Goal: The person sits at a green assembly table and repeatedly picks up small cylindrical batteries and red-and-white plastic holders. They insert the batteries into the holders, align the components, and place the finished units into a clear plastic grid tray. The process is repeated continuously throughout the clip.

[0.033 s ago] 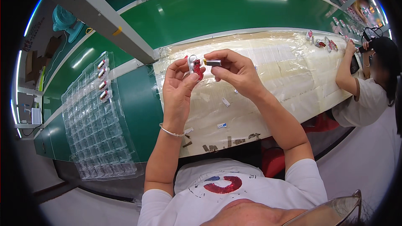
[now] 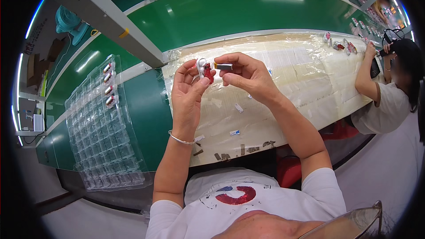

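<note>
Between thumb and fingers, my left hand (image 2: 188, 89) grips a small white plastic housing (image 2: 200, 67) with a red circuit board (image 2: 208, 73) against it. My right hand (image 2: 250, 76) pinches a small silver battery pack (image 2: 224, 67), held level beside the board. Thin wires seem to bridge the short gap between battery and board. Both hands are raised above the cream, film-covered work surface (image 2: 301, 88). My left fingers partly hide the housing.
A clear compartment tray (image 2: 99, 137) at the left has several small parts (image 2: 109, 90) in its far right column. Small white scraps (image 2: 239, 108) lie on the surface. A grey post (image 2: 119, 22) stands at the back left. At the right, a co-worker (image 2: 389, 84) sits near more parts (image 2: 349, 47).
The white housing and red board have turned slightly in my left hand and shifted a little left. The battery has moved slightly left too.
</note>
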Demonstrator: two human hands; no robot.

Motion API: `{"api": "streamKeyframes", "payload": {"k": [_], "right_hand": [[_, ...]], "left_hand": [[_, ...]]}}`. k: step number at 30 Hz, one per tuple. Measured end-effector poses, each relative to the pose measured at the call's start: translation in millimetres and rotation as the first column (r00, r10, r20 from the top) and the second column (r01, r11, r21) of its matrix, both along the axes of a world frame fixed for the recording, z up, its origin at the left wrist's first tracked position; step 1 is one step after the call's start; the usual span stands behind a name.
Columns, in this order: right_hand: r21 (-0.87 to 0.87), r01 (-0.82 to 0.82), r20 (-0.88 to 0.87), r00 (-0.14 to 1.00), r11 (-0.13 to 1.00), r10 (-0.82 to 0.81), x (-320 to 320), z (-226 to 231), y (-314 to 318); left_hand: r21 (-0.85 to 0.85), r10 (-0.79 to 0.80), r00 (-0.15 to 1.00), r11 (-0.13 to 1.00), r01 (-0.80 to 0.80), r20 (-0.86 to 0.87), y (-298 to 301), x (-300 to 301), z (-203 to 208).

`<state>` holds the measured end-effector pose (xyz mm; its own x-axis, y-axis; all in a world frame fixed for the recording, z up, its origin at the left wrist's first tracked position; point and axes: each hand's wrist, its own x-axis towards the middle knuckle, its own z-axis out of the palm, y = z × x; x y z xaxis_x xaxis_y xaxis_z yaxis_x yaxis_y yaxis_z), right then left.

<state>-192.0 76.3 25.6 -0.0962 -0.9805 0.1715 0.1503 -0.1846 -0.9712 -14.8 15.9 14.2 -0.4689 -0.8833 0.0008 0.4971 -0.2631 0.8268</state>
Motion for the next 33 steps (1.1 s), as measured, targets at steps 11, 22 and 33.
{"api": "streamKeyframes", "payload": {"k": [11, 22, 33], "right_hand": [[0.155, 0.006, 0.069, 0.997, 0.988, -0.017, 0.4, -4.5, -4.3], [-0.02, 0.108, -0.115, 0.987, 0.994, -0.109, 9.5, 1.3, 1.7], [-0.451, 0.193, -0.402, 0.828, 0.871, -0.391, 18.6, -0.3, 2.1]], "left_hand": [[-0.039, -0.003, 1.0, 0.999, 0.003, 0.008, -3.9, 3.7, -2.8], [-0.193, 0.076, 0.996, 0.979, -0.065, 0.054, -3.9, 0.7, -6.2], [-0.287, 0.127, 0.989, 0.953, -0.101, 0.072, 1.1, -1.7, -3.2]]}}
